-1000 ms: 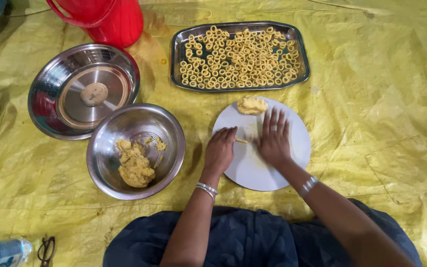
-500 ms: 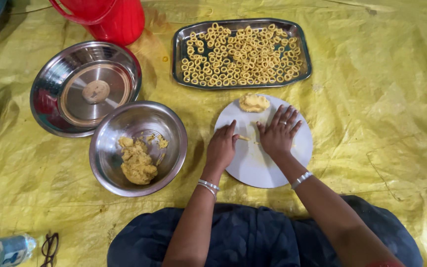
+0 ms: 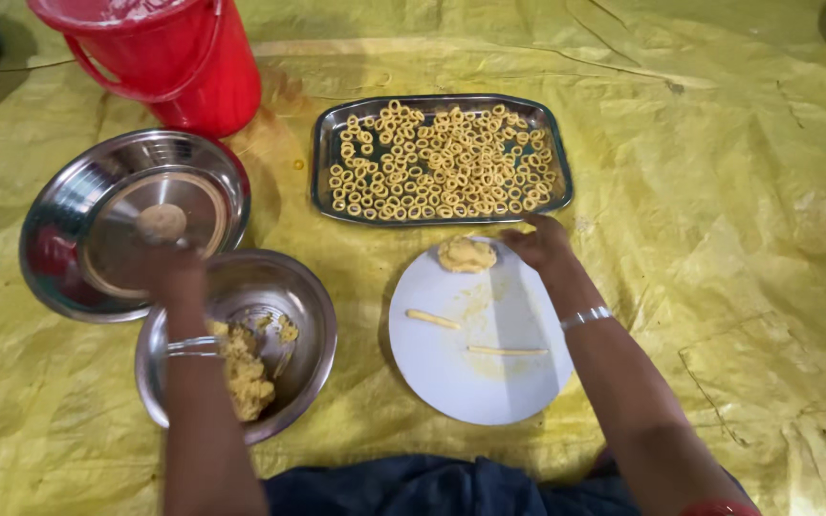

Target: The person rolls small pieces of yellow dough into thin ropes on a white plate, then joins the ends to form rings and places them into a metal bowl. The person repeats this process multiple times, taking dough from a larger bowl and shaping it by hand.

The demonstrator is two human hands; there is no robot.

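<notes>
1. Found the left hand [image 3: 172,275] left of centre, over the far rim of the steel bowl [image 3: 313,325], close to the wide steel basin [image 3: 50,229]. Too smeared by motion to tell whether its grip was clenched, released or grasping anything.
2. Found the right hand [image 3: 539,244] at the far edge of the white plate [image 3: 489,392], just beside the dough lump [image 3: 466,254] and close to the near rim of the steel tray [image 3: 320,153]. Fingers curled loosely; could not tell whether that grip pinched any dough.
3. Noted more crumbly dough [image 3: 241,375] in the steel bowl at lower left, and two thin rolled dough strips [image 3: 432,318] lying apart in the middle of the plate.
4. Noted dough rings [image 3: 442,158] crowding the tray at upper centre, a red bucket [image 3: 169,57] at upper left, and a creased yellow tarp [image 3: 719,191] under it all.
5. Judged the strips fragile: a careless drag of the right forearm along the plate's right side could flatten or snap the nearer one.
6. Judged the rings at risk too: a knuckle nudging the tray rim could jostle them together.
7. Judged the bowl liable to rock or tip on the wrinkled tarp if the fast-moving left hand struck its rim.
</notes>
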